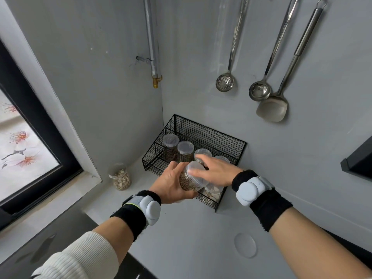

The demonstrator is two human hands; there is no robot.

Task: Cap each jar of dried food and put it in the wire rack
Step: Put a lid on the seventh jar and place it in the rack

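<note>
At the back left edge of the worktop (191,228), beside the window (24,158), stands one open jar (120,176) of pale nuts. It has no lid, so it is not yet done.

To its right the left hand (171,185) is wrapped around the held jar (190,181). This jar is full of small brownish grains and hangs tilted over the front edge of the wire rack (211,135), not yet inside it. The right hand (218,170) lies on the lid (196,172) of this jar, with thumb and fingers spread wide and gripping the rim. The hand is blurred, so I judge that the lid is being turned tight, but I cannot tell if it is fully closed.

The rack stands in the back corner of the worktop. In it I count four capped jars (170,140) in a row, and the last one is half hidden behind the right hand. Below the held jar some pale slices show through the wire, but I cannot tell if they belong to a fifth jar. By my judgement four or five jars are finished, one is being capped and one remains.

Near the front right of the worktop lies one loose lid (245,245), probably meant for the open jar. On the right wall hang three steel utensils (225,82).
</note>
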